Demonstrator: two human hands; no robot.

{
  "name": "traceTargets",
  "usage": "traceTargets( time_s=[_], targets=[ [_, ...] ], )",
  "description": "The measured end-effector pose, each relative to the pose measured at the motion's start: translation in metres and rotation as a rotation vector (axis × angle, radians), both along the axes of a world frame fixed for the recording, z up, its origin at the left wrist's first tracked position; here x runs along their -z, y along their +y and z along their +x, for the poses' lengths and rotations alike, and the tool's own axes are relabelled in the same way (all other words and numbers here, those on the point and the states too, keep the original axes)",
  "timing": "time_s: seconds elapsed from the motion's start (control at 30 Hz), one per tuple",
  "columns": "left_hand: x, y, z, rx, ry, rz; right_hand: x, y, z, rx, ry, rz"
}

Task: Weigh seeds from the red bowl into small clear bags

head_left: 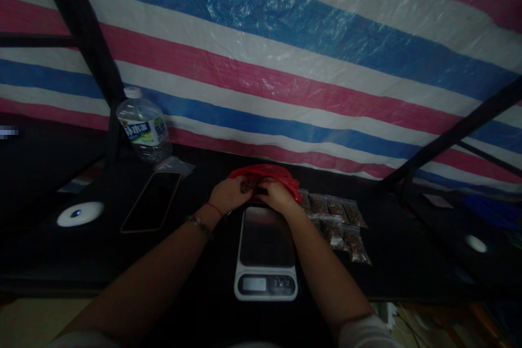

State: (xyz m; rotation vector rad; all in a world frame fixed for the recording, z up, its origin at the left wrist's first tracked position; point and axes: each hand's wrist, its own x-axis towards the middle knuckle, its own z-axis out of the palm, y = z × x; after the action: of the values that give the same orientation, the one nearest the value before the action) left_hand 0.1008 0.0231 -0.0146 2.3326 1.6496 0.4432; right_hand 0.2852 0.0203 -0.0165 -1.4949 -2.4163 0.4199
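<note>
Striped sheeting [261, 81] in red, white and blue hangs behind the black tabletop [196, 261], which is dimly lit. A white scale [267, 255] with a dark weighing plate sits on it, its small display [254, 284] on the near side; any reading is too faint to tell.

Just beyond the scale lies a red plastic bag [265, 170], its mouth open, with dark contents [248, 186] showing. Both of the person's hands are at that opening, past the far edge of the scale. The left hand [228, 196], a bracelet and a red cord at its wrist, has its fingers bent in toward the contents; the right hand [277, 194] is curled at the opposite side — how tightly either is closed, and on what, cannot be told.

Right of the scale, small clear packets [336, 225] of brownish bits lie in two rows, partly hidden by the right forearm. Left of it lies a phone [153, 204] — and farther left, a white oval object [80, 213]. A clear plastic jug [142, 125] stands beyond and to the left of the scale.
</note>
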Motion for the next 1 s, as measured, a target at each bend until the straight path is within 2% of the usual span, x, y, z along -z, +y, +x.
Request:
traceTargets(
  time_s=[0.23, 0.47, 0.7, 0.83, 1.0],
  targets=[
    [-0.002, 0.000, 0.000, 0.013, -0.005, -0.027, 0.006, 0.006, -0.003, -0.080, 0.081, 0.008],
    [0.001, 0.002, -0.002, -0.025, -0.013, -0.036, -0.005, 0.008, -0.017, -0.145, -0.034, -0.008],
    [-0.001, 0.001, -0.002, -0.029, -0.023, -0.048, -0.011, 0.005, -0.001, -0.049, -0.051, -0.112],
    [-0.003, 0.000, -0.001, -0.049, -0.008, -0.055, -0.010, 0.005, 0.008, 0.008, 0.012, -0.128],
    [0.000, 0.001, -0.002, -0.021, -0.031, -0.024, -0.005, 0.006, 0.004, -0.056, 0.010, -0.106]
  ],
)
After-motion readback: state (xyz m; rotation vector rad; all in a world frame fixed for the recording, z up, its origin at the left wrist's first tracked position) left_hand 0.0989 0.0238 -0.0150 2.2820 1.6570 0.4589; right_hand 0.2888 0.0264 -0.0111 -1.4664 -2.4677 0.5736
